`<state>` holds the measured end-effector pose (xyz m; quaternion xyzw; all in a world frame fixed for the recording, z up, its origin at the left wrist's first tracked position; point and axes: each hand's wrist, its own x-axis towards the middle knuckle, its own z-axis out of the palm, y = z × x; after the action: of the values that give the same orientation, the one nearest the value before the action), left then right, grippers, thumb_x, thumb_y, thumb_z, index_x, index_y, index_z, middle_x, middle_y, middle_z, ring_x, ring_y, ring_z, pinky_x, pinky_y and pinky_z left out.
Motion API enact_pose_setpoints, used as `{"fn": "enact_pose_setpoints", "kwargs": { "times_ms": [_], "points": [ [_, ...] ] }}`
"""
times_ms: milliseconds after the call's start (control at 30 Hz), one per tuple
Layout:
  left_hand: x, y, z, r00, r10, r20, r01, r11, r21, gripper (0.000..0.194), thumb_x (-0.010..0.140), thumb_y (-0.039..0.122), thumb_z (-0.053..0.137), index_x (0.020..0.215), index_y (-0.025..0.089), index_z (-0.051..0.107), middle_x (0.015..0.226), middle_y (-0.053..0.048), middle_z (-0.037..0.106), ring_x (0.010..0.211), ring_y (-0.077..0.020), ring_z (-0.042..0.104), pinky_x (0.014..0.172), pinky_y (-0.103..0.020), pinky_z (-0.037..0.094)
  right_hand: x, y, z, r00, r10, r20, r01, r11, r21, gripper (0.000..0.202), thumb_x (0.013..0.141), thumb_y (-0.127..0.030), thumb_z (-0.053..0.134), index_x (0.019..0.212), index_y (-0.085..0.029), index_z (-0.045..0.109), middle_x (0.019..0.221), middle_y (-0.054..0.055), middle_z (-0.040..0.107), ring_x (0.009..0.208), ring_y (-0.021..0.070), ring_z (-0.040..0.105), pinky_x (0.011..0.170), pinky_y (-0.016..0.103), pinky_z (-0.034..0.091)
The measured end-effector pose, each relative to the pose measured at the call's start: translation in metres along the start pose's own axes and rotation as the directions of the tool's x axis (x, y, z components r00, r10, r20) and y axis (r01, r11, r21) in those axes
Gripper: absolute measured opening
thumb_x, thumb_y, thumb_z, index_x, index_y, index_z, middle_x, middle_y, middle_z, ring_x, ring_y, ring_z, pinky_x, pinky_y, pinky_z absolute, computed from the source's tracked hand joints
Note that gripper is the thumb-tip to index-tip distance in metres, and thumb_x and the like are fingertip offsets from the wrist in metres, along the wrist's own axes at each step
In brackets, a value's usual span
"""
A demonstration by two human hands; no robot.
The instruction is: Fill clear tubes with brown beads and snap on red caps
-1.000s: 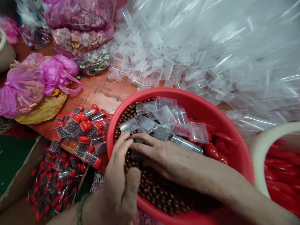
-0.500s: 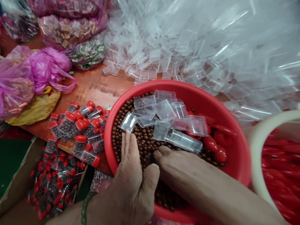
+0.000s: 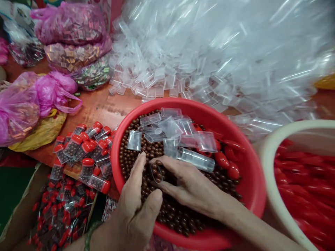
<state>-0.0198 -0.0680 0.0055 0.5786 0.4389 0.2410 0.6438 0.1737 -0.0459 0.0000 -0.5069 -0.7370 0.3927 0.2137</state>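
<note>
A red basin (image 3: 252,184) holds many small brown balls (image 3: 180,219), with loose clear plastic tubes (image 3: 170,127) and red caps (image 3: 222,160) lying on top. My right hand (image 3: 191,179) is closed around a clear tube (image 3: 157,173) among the balls; its rim faces left and balls show at its mouth. Most of that tube is hidden by my fingers. Opposite it, over the basin's near left part, my left hand (image 3: 138,205) is open, fingers straight and thumb apart, holding nothing. One short clear tube (image 3: 134,140) lies just beyond its fingertips.
Filled, red-capped tubes (image 3: 83,148) lie on the table left of the basin, with more in a box (image 3: 62,209) below. A large heap of clear tubes (image 3: 209,62) spreads behind. A white tub (image 3: 269,153) of red caps stands right. Pink bags (image 3: 70,24) sit back left.
My right hand has come up from the balls, and the tube's rim now shows in it. My left hand has drawn back from the short tube. The whole view has shifted slightly.
</note>
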Motion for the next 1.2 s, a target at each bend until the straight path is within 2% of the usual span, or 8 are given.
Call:
{"fn": "enact_pose_setpoints", "kwargs": {
  "times_ms": [233,367,500,667,833,967,1067,1200],
  "points": [
    [0.018,0.007,0.006,0.986,0.156,-0.056,-0.136,0.956,0.260,0.063,0.087,0.017,0.059,0.147,0.009,0.041,0.155,-0.015,0.042,0.144,-0.0257,0.039,0.123,-0.043,0.030,-0.007,-0.003,0.000,0.986,-0.108,-0.125,0.126,0.981,0.147,0.024,0.088,-0.014,0.056,0.110,-0.020,0.063,0.106,0.006,0.073,0.093,0.0159,0.070,0.083,0.026,0.055],
    [0.023,0.009,0.007,0.971,0.232,-0.065,-0.204,0.936,0.286,0.048,0.088,0.017,0.060,0.136,0.015,0.053,0.145,-0.011,0.055,0.136,-0.0228,0.050,0.119,-0.038,0.038,-0.014,-0.008,-0.002,0.977,-0.151,-0.152,0.168,0.980,0.105,0.025,0.088,-0.011,0.056,0.108,-0.020,0.066,0.103,0.006,0.075,0.093,0.0157,0.071,0.083,0.024,0.056],
    [0.024,0.013,-0.002,0.973,0.222,-0.071,-0.195,0.943,0.269,0.041,0.092,0.020,0.057,0.133,0.020,0.051,0.135,-0.009,0.062,0.124,-0.0195,0.059,0.109,-0.033,0.046,-0.028,-0.007,-0.023,0.969,-0.075,-0.235,0.070,0.997,-0.029,0.028,0.090,-0.015,0.057,0.117,-0.021,0.065,0.109,0.006,0.075,0.099,0.0164,0.071,0.088,0.025,0.056],
    [0.031,0.021,-0.016,0.974,0.203,0.105,-0.228,0.893,0.387,0.039,0.093,0.023,0.059,0.130,0.021,0.050,0.122,-0.006,0.065,0.113,-0.0177,0.062,0.102,-0.030,0.046,-0.052,0.006,-0.048,0.961,0.084,-0.262,-0.121,0.984,-0.127,0.014,0.094,-0.022,0.054,0.096,-0.023,0.069,0.087,0.002,0.073,0.077,0.0155,0.071,0.069,0.024,0.057],
    [0.037,0.024,-0.013,0.976,0.155,0.152,-0.202,0.905,0.375,0.027,0.085,0.021,0.068,0.111,0.022,0.059,0.101,0.000,0.066,0.092,-0.0142,0.061,0.086,-0.024,0.046,-0.057,0.009,-0.027,0.982,0.115,-0.150,-0.153,0.950,-0.272,0.017,0.094,-0.021,0.053,0.105,-0.021,0.066,0.094,0.006,0.072,0.083,0.0195,0.070,0.075,0.033,0.058],
    [0.040,0.027,-0.009,0.993,0.069,0.092,-0.095,0.945,0.314,0.016,0.080,0.022,0.073,0.088,0.019,0.060,0.079,0.004,0.060,0.074,-0.0114,0.055,0.072,-0.023,0.043,-0.050,0.011,-0.005,0.986,0.075,-0.146,-0.127,0.912,-0.389,0.026,0.093,-0.016,0.048,0.113,-0.015,0.064,0.095,0.011,0.073,0.085,0.0252,0.070,0.074,0.041,0.059],
    [0.040,0.027,-0.009,0.991,-0.013,0.130,-0.012,0.983,0.184,0.019,0.078,0.026,0.075,0.088,0.019,0.059,0.073,0.006,0.056,0.068,-0.0105,0.051,0.065,-0.023,0.041,-0.049,0.012,-0.003,0.982,0.056,-0.180,-0.103,0.958,-0.267,0.028,0.094,-0.015,0.046,0.114,-0.017,0.065,0.094,0.009,0.073,0.082,0.0228,0.070,0.073,0.038,0.059],
    [0.040,0.025,-0.008,0.990,-0.062,0.128,0.049,0.994,0.102,0.021,0.079,0.029,0.074,0.091,0.019,0.059,0.071,0.007,0.056,0.065,-0.0098,0.049,0.062,-0.022,0.039,-0.052,0.007,-0.013,0.923,0.198,-0.330,-0.153,0.975,0.159,0.021,0.093,-0.030,0.059,0.111,-0.023,0.067,0.098,0.005,0.074,0.086,0.0187,0.071,0.077,0.030,0.058]
  ]
}}
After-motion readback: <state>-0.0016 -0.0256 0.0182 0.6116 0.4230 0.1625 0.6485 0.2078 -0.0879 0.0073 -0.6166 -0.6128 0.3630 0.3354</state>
